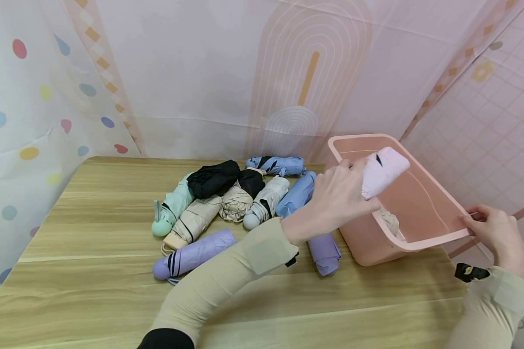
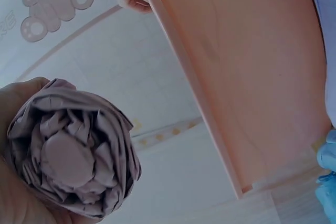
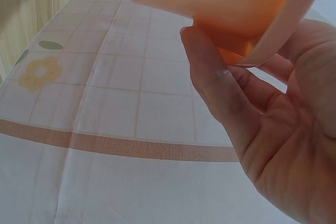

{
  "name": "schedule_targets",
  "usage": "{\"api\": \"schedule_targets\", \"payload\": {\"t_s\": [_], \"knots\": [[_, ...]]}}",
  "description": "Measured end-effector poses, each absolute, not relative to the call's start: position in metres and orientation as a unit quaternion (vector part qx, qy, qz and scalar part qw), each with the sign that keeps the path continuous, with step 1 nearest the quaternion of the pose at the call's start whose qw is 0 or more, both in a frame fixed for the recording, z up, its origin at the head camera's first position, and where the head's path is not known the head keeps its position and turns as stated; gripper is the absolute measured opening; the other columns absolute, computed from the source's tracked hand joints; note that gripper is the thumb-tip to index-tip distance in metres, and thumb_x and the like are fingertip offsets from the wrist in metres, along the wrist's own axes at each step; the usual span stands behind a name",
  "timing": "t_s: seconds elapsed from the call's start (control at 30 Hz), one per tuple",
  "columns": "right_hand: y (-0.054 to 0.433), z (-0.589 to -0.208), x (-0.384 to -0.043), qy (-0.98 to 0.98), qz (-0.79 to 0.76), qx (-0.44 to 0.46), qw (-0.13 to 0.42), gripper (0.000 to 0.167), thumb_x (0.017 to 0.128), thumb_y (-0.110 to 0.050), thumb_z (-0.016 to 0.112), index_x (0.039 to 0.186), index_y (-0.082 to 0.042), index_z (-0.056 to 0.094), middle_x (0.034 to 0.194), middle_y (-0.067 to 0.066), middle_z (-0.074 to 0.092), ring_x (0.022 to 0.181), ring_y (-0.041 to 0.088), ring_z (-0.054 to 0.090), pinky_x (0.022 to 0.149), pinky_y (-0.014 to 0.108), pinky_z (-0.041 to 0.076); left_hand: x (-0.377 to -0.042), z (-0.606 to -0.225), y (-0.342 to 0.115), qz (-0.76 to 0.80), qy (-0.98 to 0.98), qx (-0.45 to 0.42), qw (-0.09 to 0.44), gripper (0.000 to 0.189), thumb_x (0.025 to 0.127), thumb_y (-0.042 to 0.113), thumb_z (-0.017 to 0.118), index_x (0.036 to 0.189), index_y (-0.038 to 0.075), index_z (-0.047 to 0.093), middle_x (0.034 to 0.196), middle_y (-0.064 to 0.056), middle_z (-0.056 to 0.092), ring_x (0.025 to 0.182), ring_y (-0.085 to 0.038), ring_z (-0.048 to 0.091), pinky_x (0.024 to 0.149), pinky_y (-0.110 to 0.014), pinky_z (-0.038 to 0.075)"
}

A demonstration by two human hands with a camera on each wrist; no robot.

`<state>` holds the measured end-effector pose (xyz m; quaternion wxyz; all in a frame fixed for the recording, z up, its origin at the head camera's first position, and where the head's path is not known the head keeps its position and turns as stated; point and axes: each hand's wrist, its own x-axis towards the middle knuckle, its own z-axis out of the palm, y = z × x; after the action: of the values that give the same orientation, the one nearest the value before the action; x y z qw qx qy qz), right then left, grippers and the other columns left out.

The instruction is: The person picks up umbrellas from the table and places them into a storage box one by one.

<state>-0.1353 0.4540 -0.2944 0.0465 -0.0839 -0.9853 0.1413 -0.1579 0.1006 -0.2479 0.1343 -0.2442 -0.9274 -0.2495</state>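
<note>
My left hand (image 1: 329, 196) grips a folded pale lilac umbrella (image 1: 384, 170) over the near left side of a pink plastic bin (image 1: 358, 242). The left wrist view shows the bunched fabric end of this umbrella (image 2: 68, 158) against my palm. At the bin's right corner, my right hand (image 1: 499, 235) pinches the rim; in the right wrist view the thumb and fingers of that hand (image 3: 273, 129) lie on either side of the rim (image 3: 278, 40). A beige bundle (image 1: 389, 221) lies inside the bin, partly hidden by the near wall.
Several folded umbrellas lie on the wooden table (image 1: 91, 271): mint green (image 1: 174, 206), black (image 1: 214, 179), beige (image 1: 196, 218), pale grey (image 1: 268, 198), blue (image 1: 279, 166) and purple (image 1: 205, 249). Another purple umbrella (image 1: 324, 254) sits against the bin's left side, partly behind my left arm. Patterned cloth hangs behind the table.
</note>
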Motion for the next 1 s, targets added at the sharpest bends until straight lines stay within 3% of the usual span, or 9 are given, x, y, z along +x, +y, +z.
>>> {"api": "schedule_targets", "payload": {"t_s": [0.17, 0.43, 0.8, 1.0], "knots": [[0.454, -0.294, -0.134, -0.986, 0.138, -0.084, 0.049, 0.036, 0.094, -0.022, 0.054, 0.108, 0.011, 0.056, 0.095, 0.031, 0.063, 0.056, -0.007, 0.046, 0.057, 0.024, 0.039, -0.163, -0.241, 0.119, -0.211, -0.932, -0.269, 0.118, 0.065, 0.074, 0.046, 0.07, 0.13, 0.021, 0.05, 0.1, 0.005, 0.059, 0.076, -0.01, 0.057, 0.059, -0.025, 0.045], [0.452, -0.293, -0.135, -0.985, 0.138, -0.083, 0.055, 0.034, 0.093, -0.02, 0.055, 0.107, 0.012, 0.056, 0.095, 0.032, 0.063, 0.057, -0.009, 0.043, 0.058, 0.024, 0.039, -0.168, -0.248, 0.143, -0.17, -0.921, -0.317, 0.15, 0.052, 0.073, 0.046, 0.071, 0.111, 0.016, 0.051, 0.086, 0.007, 0.057, 0.068, -0.009, 0.054, 0.051, -0.022, 0.044], [0.449, -0.294, -0.136, -0.985, 0.138, -0.082, 0.064, 0.033, 0.093, -0.02, 0.055, 0.106, 0.01, 0.058, 0.096, 0.031, 0.064, 0.062, -0.011, 0.041, 0.061, 0.026, 0.038, -0.17, -0.279, 0.158, -0.111, -0.914, -0.341, 0.19, 0.055, 0.071, 0.052, 0.072, 0.111, 0.018, 0.058, 0.1, 0.004, 0.053, 0.063, -0.007, 0.051, 0.054, -0.02, 0.045], [0.451, -0.294, -0.134, -0.985, 0.137, -0.079, 0.07, 0.033, 0.092, -0.02, 0.054, 0.106, 0.01, 0.058, 0.097, 0.031, 0.064, 0.061, -0.014, 0.038, 0.062, 0.027, 0.037, -0.175, -0.282, 0.162, -0.103, -0.91, -0.355, 0.186, 0.045, 0.071, 0.05, 0.071, 0.103, 0.02, 0.06, 0.094, 0.006, 0.055, 0.061, -0.007, 0.047, 0.052, -0.021, 0.042]]}}
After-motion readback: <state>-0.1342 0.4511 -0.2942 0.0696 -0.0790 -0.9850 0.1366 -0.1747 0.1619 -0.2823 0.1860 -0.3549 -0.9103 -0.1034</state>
